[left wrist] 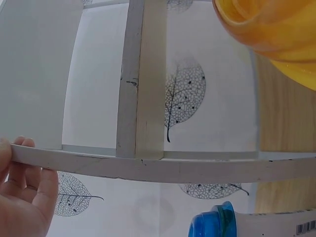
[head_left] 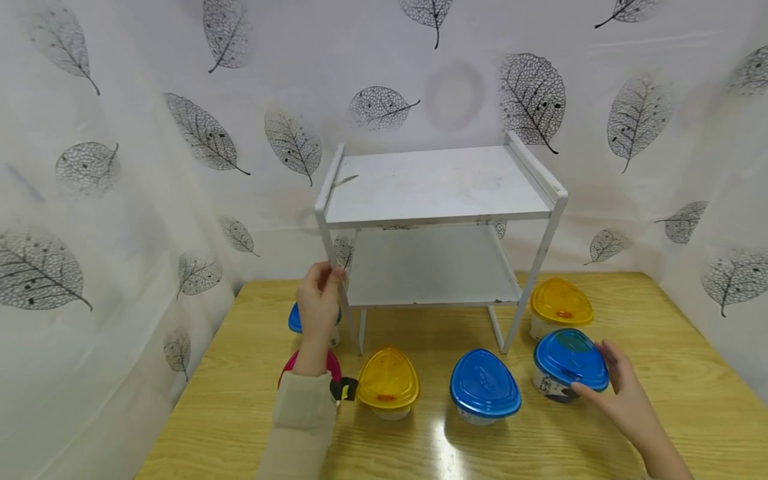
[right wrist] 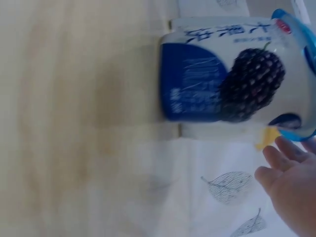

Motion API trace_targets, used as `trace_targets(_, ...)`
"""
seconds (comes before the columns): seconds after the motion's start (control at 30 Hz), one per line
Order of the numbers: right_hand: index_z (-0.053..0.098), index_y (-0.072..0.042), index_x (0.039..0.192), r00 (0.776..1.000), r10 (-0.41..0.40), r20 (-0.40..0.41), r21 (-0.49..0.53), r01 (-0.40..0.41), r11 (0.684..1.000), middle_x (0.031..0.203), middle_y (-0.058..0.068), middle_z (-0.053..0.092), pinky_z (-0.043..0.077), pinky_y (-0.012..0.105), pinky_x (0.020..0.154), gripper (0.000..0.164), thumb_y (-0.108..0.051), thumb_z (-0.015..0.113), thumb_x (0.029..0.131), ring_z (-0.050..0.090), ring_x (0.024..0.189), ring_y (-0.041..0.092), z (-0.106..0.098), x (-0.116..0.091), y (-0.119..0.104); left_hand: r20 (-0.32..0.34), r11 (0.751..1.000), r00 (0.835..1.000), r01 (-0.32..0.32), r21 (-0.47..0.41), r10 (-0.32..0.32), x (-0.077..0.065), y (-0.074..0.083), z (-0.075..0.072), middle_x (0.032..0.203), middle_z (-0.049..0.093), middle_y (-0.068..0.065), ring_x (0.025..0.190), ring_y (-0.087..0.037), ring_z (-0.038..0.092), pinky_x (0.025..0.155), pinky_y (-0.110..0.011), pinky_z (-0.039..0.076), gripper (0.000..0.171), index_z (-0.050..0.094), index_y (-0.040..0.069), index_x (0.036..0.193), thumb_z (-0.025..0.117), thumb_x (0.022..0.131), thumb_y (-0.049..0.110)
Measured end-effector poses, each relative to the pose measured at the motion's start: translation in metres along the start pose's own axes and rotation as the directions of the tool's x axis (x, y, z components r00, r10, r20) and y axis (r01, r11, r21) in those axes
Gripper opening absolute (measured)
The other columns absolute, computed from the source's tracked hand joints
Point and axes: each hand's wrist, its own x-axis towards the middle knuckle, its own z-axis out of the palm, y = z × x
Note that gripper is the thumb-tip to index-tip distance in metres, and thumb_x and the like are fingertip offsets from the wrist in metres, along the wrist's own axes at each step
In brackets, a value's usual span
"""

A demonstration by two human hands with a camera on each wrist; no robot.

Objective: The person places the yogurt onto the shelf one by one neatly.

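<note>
A white two-tier shelf rack (head_left: 438, 227) is seen standing on a wooden table (head_left: 672, 373), against a curtain printed with grey leaves. The rack's front left leg (head_left: 332, 250) is gripped by the left hand (head_left: 318, 303), fingers curled round the post, seemingly so that the rack is kept steady. A blue-lidded tub (head_left: 569, 365) at the right front of the table is touched at its rim by the right hand (head_left: 624, 393), whose fingers are spread and nearly straight, nothing being gripped; the hand appears placed ready for a lift.

Five more tubs are set round the rack's feet: a yellow-lidded one (head_left: 561, 307) behind the touched tub, a blue one (head_left: 485, 387) and a yellow one (head_left: 388, 383) in front, a pink one (head_left: 288, 367) and a blue one (head_left: 295, 319) partly hidden by the left arm.

On the touched tub's label (right wrist: 232, 74), a blackberry picture is shown beside a blue panel; the writing is too blurred to be read. A barcode (left wrist: 306, 228) is visible on another tub.
</note>
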Motion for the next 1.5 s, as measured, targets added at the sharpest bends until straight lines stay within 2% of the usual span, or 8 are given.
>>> trace_targets(0.03,-0.008,-0.003,0.139,1.0,0.011,0.008,-0.003,-0.011,1.0,0.141,0.029,0.0,0.005,0.002,0.092,0.089,-0.018,0.06,0.085,-0.002,0.13,0.035,0.0,0.0,0.006,-0.002,1.0,1.0,0.0,0.002,0.0,0.0,0.0,0.0,0.08,0.061,-0.022,0.075,-0.031,0.058,0.066,-0.02,0.047,0.015,0.057,-0.011,0.088,0.054,0.086,0.003)
trace_targets(0.1,-0.01,-0.004,0.139,0.999,0.039,0.033,0.013,-0.04,0.999,0.141,0.03,-0.003,0.006,0.002,0.091,0.092,-0.021,0.061,0.084,-0.003,0.127,0.04,-0.001,0.0,0.015,-0.005,1.0,1.0,0.003,0.006,-0.003,0.0,0.0,0.0,0.08,0.061,-0.021,0.075,-0.03,0.058,0.065,-0.016,0.045,0.015,0.057,-0.011,0.088,0.054,0.086,0.004)
trace_targets(0.2,-0.011,-0.004,0.139,0.995,0.08,0.053,0.027,-0.082,0.996,0.14,0.03,-0.005,0.006,0.029,0.105,0.096,-0.023,0.064,0.082,-0.004,0.127,0.043,0.0,0.0,0.024,-0.005,1.0,1.0,0.01,0.001,-0.01,0.001,-0.005,0.001,0.08,0.061,-0.021,0.074,-0.029,0.058,0.064,-0.017,0.046,0.015,0.057,-0.011,0.089,0.055,0.086,0.004)
trace_targets(0.3,-0.01,0.001,0.138,0.992,0.097,0.082,0.057,-0.102,0.993,0.138,0.034,-0.004,0.003,0.061,0.095,0.097,-0.021,0.065,0.081,-0.004,0.125,0.047,0.0,-0.001,0.019,-0.006,1.0,1.0,0.008,0.003,-0.008,0.0,-0.005,0.0,0.079,0.061,-0.021,0.073,-0.029,0.058,0.064,-0.016,0.046,0.016,0.057,-0.011,0.088,0.055,0.086,0.005)
trace_targets(0.67,-0.008,0.008,0.136,0.978,0.111,0.174,0.015,-0.115,0.993,0.132,0.04,0.009,0.015,0.068,0.088,0.094,-0.014,0.066,0.08,0.009,0.118,0.056,-0.001,0.004,0.022,-0.003,1.0,1.0,-0.009,-0.006,0.009,0.001,-0.005,-0.001,0.079,0.061,-0.021,0.074,-0.035,0.056,0.062,-0.016,0.044,0.016,0.057,-0.01,0.088,0.054,0.086,0.006)
trace_targets(0.93,-0.005,0.004,0.137,0.985,0.038,0.171,0.035,-0.045,0.998,0.131,0.034,0.02,0.022,0.067,0.085,0.094,-0.008,0.067,0.078,0.021,0.115,0.051,0.005,0.01,0.023,-0.002,1.0,1.0,0.01,-0.002,-0.01,0.001,-0.004,0.0,0.079,0.061,-0.021,0.074,-0.034,0.057,0.063,-0.016,0.045,0.018,0.057,-0.012,0.089,0.054,0.086,0.005)
trace_targets(1.3,0.004,0.009,0.135,0.984,0.06,0.167,-0.031,-0.056,0.998,0.127,0.035,0.027,0.026,0.064,0.085,0.09,-0.015,0.069,0.077,0.029,0.112,0.05,0.009,0.014,0.021,-0.005,1.0,1.0,0.006,-0.014,-0.006,0.002,-0.005,0.0,0.079,0.061,-0.021,0.074,-0.036,0.056,0.063,-0.016,0.044,0.018,0.057,-0.011,0.089,0.054,0.086,0.006)
trace_targets(1.5,0.006,0.01,0.135,0.985,0.053,0.161,-0.041,-0.047,0.998,0.126,0.035,0.028,0.026,0.064,0.085,0.089,-0.015,0.068,0.077,0.03,0.112,0.05,0.009,0.013,0.022,-0.004,1.0,1.0,-0.005,-0.008,0.005,0.001,-0.005,0.0,0.079,0.061,-0.021,0.074,-0.036,0.056,0.064,-0.027,0.048,0.018,0.057,-0.011,0.088,0.054,0.087,0.006)
